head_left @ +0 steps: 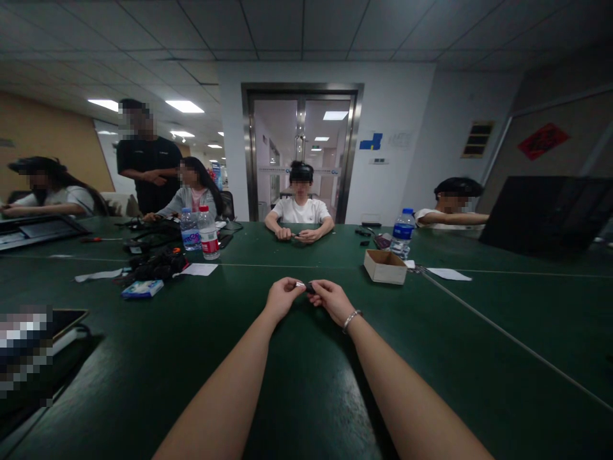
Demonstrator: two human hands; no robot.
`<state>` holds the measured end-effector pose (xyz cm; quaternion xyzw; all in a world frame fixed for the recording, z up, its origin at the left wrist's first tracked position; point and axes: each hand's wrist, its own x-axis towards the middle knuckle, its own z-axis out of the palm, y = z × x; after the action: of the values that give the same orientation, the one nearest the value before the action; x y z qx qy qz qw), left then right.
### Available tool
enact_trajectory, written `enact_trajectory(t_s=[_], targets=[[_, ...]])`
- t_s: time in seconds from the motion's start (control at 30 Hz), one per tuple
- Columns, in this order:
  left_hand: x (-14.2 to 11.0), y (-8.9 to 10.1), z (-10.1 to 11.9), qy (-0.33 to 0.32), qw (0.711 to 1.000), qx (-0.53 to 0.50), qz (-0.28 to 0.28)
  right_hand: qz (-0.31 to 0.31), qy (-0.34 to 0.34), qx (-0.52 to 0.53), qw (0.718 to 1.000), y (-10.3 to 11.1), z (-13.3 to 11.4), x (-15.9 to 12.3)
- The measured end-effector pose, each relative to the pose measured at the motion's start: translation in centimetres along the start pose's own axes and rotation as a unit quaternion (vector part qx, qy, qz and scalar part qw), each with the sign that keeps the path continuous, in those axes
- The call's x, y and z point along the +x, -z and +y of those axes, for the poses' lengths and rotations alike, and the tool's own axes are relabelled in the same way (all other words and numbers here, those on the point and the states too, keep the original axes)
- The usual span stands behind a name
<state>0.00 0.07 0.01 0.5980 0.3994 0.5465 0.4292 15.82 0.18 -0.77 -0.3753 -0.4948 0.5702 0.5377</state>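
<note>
Both my hands meet above the green table [306,383], straight ahead of me. Between thumb and fingers, my left hand [281,299] pinches a small silvery piece [300,284]. My right hand [334,301], with a metal bracelet [352,319] at the wrist, grips a small black piece [310,289]. The two pieces are end to end, touching or nearly so; whether they are joined I cannot tell. Fingers cover much of both, and they are too small to name.
Right of my hands stands an open cardboard box [384,267], with a blue-capped bottle [403,233] behind it. To the left are a red-capped bottle [207,233], black cables [158,265] and a blue-white packet [142,289]. A person [300,211] sits opposite; others are around.
</note>
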Motion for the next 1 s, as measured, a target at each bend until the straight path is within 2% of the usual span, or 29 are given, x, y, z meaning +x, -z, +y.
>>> enact_trajectory(t_s=[0.27, 0.47, 0.67, 0.87, 1.0], targets=[[0.06, 0.08, -0.03, 0.034, 0.997, 0.063, 0.014, -0.004, 0.025, -0.005, 1.000, -0.06, -0.07, -0.24], [-0.12, 0.27, 0.19, -0.019, 0.999, 0.000, -0.030, -0.001, 0.004, 0.005, 1.000, -0.10, -0.20, -0.25], [-0.26, 0.20, 0.36, -0.015, 0.997, -0.050, -0.058, 0.010, -0.003, 0.000, 1.000, -0.07, -0.05, -0.03], [-0.13, 0.16, 0.20, -0.038, 0.998, -0.031, -0.033, 0.012, -0.004, -0.002, 1.000, -0.20, -0.13, -0.08], [-0.14, -0.19, 0.13, 0.014, 1.000, -0.023, 0.015, 0.013, -0.001, 0.003, 1.000, -0.32, -0.19, -0.21]])
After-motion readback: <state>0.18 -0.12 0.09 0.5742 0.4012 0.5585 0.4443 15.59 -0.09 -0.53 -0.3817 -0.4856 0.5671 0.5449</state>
